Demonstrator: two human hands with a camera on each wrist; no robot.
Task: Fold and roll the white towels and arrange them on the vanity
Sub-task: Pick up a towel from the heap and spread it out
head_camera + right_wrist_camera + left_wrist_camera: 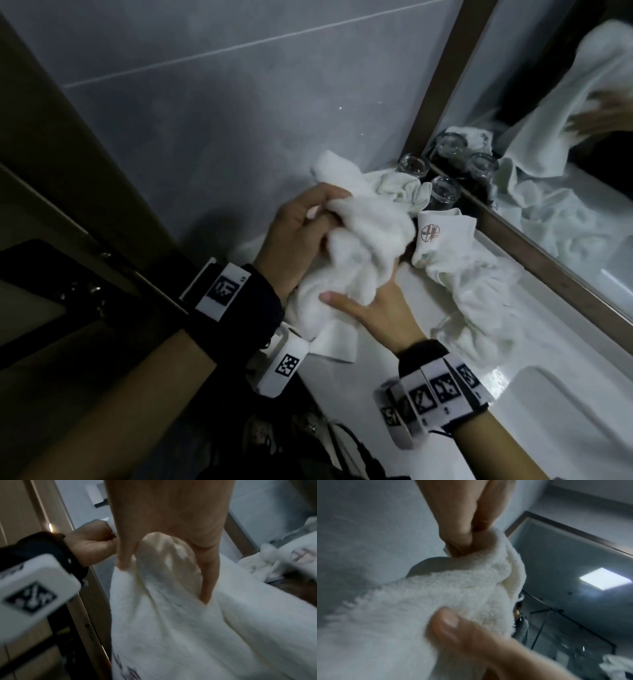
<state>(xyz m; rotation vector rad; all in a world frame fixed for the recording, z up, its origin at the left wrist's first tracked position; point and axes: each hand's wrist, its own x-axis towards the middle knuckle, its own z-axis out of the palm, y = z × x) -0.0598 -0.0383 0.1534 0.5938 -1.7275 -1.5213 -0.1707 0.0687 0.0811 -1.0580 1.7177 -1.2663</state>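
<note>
I hold a crumpled white towel (363,240) above the left end of the white vanity (555,342). My left hand (325,212) grips its upper bunch, the fingers curled into the cloth. My right hand (356,301) holds the lower part, thumb on top and the other fingers hidden under the folds. In the left wrist view the left hand (460,545) pinches an edge of the towel (453,588). In the right wrist view the right hand (164,580) pinches a fold of the towel (171,628) between thumb and finger. A second towel with a red logo (459,267) lies loose on the vanity.
Another crumpled towel (394,185) lies against the grey tiled wall. Two upturned glasses (445,192) stand in the corner by the framed mirror (548,137). The sink basin (565,411) is at the lower right. A wooden door frame (85,171) stands to the left.
</note>
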